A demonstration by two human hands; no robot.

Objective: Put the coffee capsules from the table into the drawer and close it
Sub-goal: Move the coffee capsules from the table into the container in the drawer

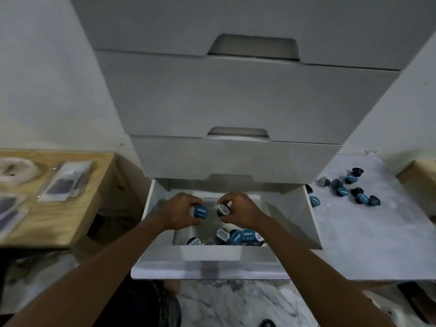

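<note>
The bottom white drawer (311, 223) of a white cabinet stands pulled out. Both hands hover over its inside. My left hand (181, 210) grips a blue-lidded coffee capsule (201, 211). My right hand (238, 208) grips a white-lidded capsule (224, 210). Several capsules (238, 237) lie at the front of the drawer's inner compartment. Several more blue and dark capsules (346, 187) are scattered on the white table (368, 241) to the right of the drawer.
Closed drawers (236, 97) stack above the open one. At the left stands a wooden table (77, 208) with plastic packets (66, 182) and a white roll (14, 169). A wooden box edge (420, 180) sits at far right. Marble floor (236, 303) lies below.
</note>
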